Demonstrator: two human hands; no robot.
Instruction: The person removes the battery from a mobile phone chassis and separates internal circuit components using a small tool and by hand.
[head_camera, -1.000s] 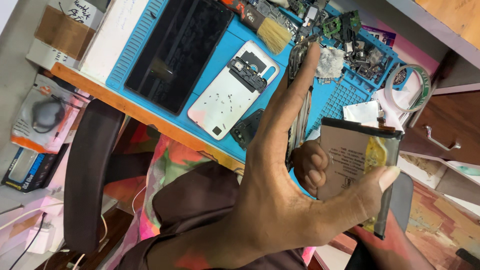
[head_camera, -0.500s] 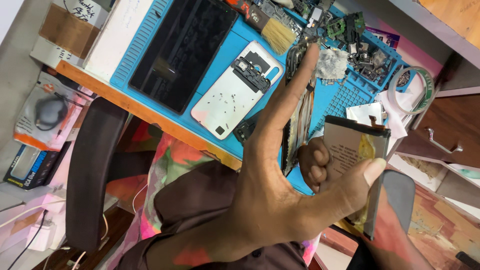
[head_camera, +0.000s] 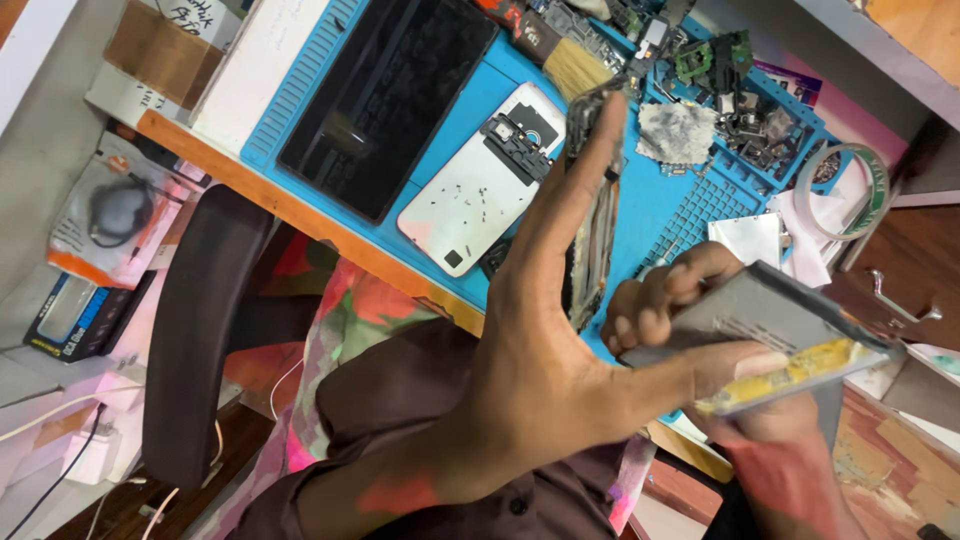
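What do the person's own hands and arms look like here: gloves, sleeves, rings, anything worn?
Both hands are bare: no gloves, rings or watch show. The left hand runs back into a dark brown sleeve with reddish-pink patches; small dark buttons show on the same dark fabric near the bottom edge. Of the right hand mostly the fingers show, with short, plain nails; its wrist and sleeve are hidden.

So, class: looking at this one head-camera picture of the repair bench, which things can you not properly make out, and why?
- Flat grey phone battery with yellow tape: its far end is blurred, in the head view.
- Right hand: mostly hidden behind the battery and the left hand.
- Dark phone frame: partly covered by the left forefinger.
- Small circuit parts on the blue silicone mat: too small to identify.
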